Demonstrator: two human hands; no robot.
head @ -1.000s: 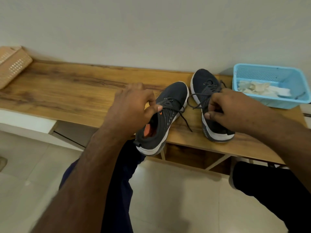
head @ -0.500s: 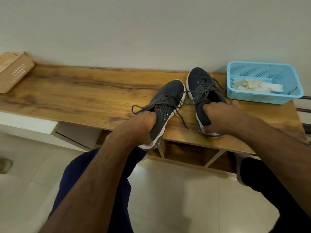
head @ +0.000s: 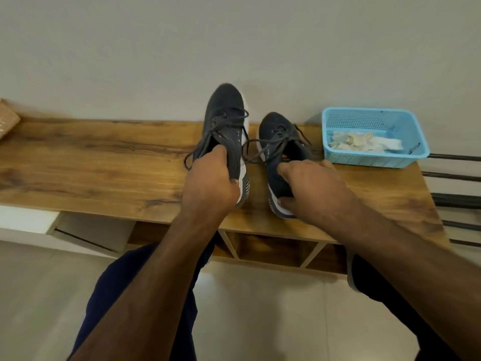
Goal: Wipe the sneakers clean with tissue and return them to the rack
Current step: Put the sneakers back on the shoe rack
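Sneakers are sitting side by side on the wooden tabletop (head: 104, 162), each one caught at its heel end by a hand. Nearest the camera, the person's legs in dark trousers (head: 135, 295) are showing above the pale floor. The left hand (head: 210, 183) is curling round the collar of the left sneaker (head: 226, 118) — thumb tucked into the opening, grip clamped on the heel — and this shoe is tilting toe-up toward the wall. The right hand (head: 312, 188) is pinching the heel of the right sneaker (head: 278, 131), fingers over the collar and thumb against the white sole, with the shoe lying flat on the wood. Loose laces are trailing from both. Just beside the right sneaker, further right, a blue basket (head: 374, 160) is holding crumpled tissue (head: 359, 140). At the far left edge a woven basket (head: 7, 118) is peeking in.
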